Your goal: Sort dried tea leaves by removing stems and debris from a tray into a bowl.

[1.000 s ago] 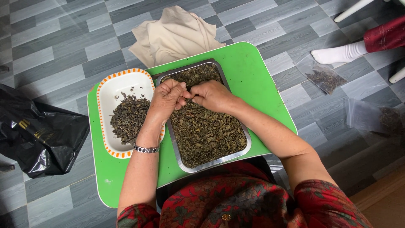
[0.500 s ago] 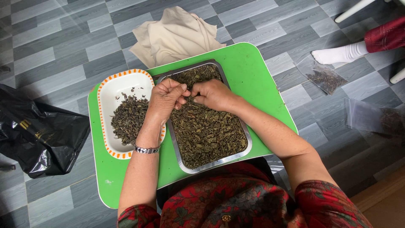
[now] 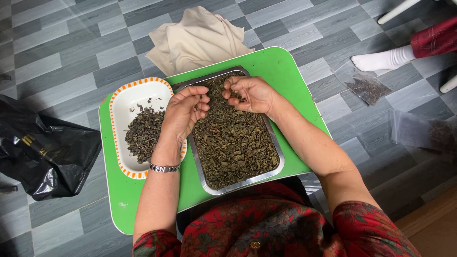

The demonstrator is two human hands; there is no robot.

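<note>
A metal tray (image 3: 277, 153) full of dried dark-green leaves (image 3: 233, 143) rests on a small green table (image 3: 285, 66). Left of it sits a white dish with an orange-dotted rim (image 3: 124, 98), holding a smaller heap of leaves (image 3: 143, 133). My left hand (image 3: 183, 113), palm turned inward with fingers curled, hovers over the tray's left edge; a silver bracelet circles its wrist. My right hand (image 3: 251, 93) is cupped above the tray's far end, with a few leaves pinched in its fingers. The two hands are a little apart.
A beige cloth (image 3: 197, 40) lies on the tiled floor beyond the table. A black plastic bag (image 3: 43, 147) sits at left. Clear bags with leaves (image 3: 366, 88) lie at right, near another person's white-socked foot (image 3: 381, 59).
My hands were pressed together over the tray's far end; they have drawn apart, and both palms have turned more upward.
</note>
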